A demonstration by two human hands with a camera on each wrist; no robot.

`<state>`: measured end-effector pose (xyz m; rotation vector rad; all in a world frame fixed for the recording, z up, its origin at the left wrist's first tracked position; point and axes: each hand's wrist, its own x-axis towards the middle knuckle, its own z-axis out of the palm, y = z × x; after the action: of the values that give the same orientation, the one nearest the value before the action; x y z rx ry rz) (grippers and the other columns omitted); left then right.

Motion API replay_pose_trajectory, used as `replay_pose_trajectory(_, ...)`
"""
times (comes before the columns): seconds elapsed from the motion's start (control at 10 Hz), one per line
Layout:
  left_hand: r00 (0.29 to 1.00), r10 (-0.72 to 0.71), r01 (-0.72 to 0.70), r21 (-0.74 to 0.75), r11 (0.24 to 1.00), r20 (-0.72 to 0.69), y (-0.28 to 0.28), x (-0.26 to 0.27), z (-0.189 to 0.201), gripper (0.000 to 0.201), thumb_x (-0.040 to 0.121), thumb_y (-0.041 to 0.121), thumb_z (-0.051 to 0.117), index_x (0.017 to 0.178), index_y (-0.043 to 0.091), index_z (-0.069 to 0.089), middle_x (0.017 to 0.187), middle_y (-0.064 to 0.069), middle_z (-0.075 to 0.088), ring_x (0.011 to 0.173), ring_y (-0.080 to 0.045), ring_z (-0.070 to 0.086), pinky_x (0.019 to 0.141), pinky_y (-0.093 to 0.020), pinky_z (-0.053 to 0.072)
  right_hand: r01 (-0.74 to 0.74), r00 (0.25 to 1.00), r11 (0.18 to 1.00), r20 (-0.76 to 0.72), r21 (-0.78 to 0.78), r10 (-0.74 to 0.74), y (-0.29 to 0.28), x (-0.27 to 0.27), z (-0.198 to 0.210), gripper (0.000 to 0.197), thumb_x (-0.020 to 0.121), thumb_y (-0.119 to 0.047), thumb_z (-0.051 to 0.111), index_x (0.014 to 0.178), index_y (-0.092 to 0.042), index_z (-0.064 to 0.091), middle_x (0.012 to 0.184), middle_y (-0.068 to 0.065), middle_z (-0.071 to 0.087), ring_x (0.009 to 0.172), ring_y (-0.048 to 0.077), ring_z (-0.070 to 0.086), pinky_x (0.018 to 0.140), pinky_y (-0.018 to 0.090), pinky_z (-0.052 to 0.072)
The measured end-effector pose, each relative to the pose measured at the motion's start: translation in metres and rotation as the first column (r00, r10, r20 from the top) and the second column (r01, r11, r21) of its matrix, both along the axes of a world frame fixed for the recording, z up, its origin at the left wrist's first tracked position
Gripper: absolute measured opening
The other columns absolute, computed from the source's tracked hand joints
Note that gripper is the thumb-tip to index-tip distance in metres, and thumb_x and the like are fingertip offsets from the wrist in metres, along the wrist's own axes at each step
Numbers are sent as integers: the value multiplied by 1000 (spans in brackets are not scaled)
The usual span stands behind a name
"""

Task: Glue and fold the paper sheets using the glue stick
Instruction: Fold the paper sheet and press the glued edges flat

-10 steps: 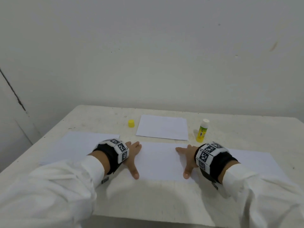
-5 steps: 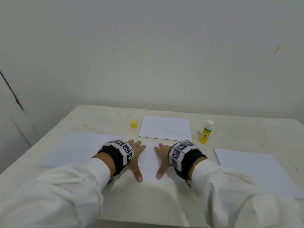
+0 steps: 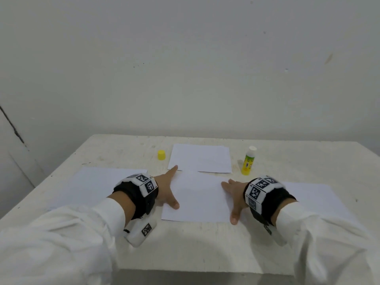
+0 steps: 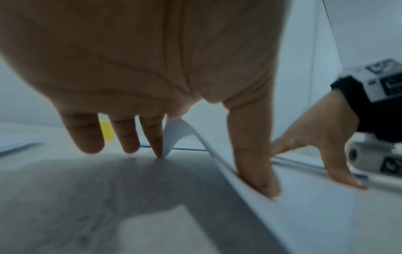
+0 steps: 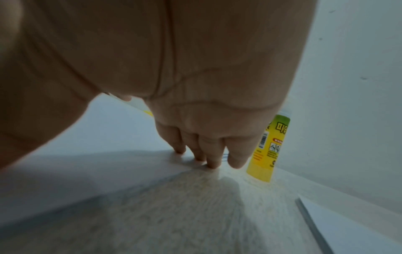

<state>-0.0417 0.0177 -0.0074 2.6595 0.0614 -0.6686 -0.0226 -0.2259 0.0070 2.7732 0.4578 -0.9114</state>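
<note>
While we press folded sheet (image 3: 197, 199) flat near table (image 3: 205, 249) front edge, left hand (image 3: 167, 191) and right hand (image 3: 234, 197) lie splayed, gripping nothing. Step: creasing. Next likely needs uncapped glue stick (image 3: 248, 161), upright toward back edge.

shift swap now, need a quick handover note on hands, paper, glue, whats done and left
Left hand: open, pressing the left edge of the folded sheet.
Right hand: open, pressing its right edge.
Glue stick upright and uncapped behind the right hand; yellow cap far left of it.
Done: one folded sheet lies behind.
Left: flat sheets at left and right.
</note>
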Motion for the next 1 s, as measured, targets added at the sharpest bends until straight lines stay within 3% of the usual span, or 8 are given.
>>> replay_pose_trajectory(0.1, 991, 135, -127, -266, 956, 13, 3, -7, 3, 86, 79, 7, 75, 147, 33, 31, 109, -4, 58, 93, -23, 61, 83, -33, 56, 64, 998, 993, 1, 97, -64, -4, -2, -2, 107, 65, -41, 84, 147, -19, 20, 148, 2, 28, 135, 27, 34, 109, 47, 33)
replay_pose_trajectory(0.2, 984, 144, -105, -321, 941, 102, 13, -12, 5, 37, 84, 1, 67, 107, 29, 68, 92, 6, 62, 77, -15, 59, 73, -19, 54, 271, 960, 899, -32, 343, -276, -12, 0, 6, 65, 73, -39, 79, 127, -25, 48, 125, -4, 48, 114, 18, 48, 97, 30, 41)
replay_pose_trajectory(0.3, 943, 296, -185, -502, 845, 151, 21, -4, 8, 33, 82, -3, 67, 87, 30, 71, 96, 0, 69, 83, -18, 62, 88, -29, 54, 399, 907, 735, -115, 549, -406, -14, 10, 11, 18, 81, -30, 74, 89, -22, 60, 86, -7, 54, 70, 6, 46, 58, 15, 37)
replay_pose_trajectory(0.4, 908, 359, -206, -514, 833, 217, 22, 16, 16, 30, 84, -1, 66, 104, 21, 72, 110, -7, 68, 84, -16, 61, 85, -24, 49, 402, 883, 705, -44, 584, -468, -4, 26, 13, 31, 83, -24, 71, 112, -15, 66, 112, 2, 64, 75, 6, 51, 59, 12, 39)
replay_pose_trajectory(0.5, 927, 241, -148, -309, 940, 287, 14, 47, 25, 43, 88, 5, 63, 129, 17, 59, 134, -3, 56, 116, -18, 56, 97, -20, 40, 375, 860, 749, 97, 546, -501, 13, 45, 18, 37, 90, -15, 61, 127, -10, 59, 134, 5, 55, 119, 19, 54, 97, 24, 45)
replay_pose_trajectory(0.6, 948, 130, -96, -128, 987, 290, 4, 82, 25, 53, 92, 4, 54, 143, 12, 43, 149, -3, 40, 136, -19, 39, 108, -22, 28, 400, 830, 749, 139, 528, -541, 26, 73, 14, 36, 92, -12, 53, 127, -8, 57, 131, 11, 56, 121, 25, 53, 99, 29, 43)
replay_pose_trajectory(0.8, 979, 10, -48, 181, 982, 204, -9, 128, 7, 39, 97, 8, 47, 135, 5, 51, 140, -12, 49, 128, -24, 48, 101, -26, 39, 440, 842, 833, 169, 335, -512, 46, 115, -2, 30, 94, -18, 51, 117, -4, 61, 114, 9, 61, 114, 24, 58, 91, 27, 45)
replay_pose_trajectory(1.0, 973, -201, 129, 467, 875, 110, 0, 144, -18, 36, 95, 14, 46, 129, 9, 53, 145, -13, 37, 129, -28, 41, 102, -30, 36, 445, 858, 888, 227, 118, -460, 50, 131, -20, 47, 85, -33, 59, 127, -13, 50, 136, 9, 40, 130, 33, 36, 105, 48, 36)
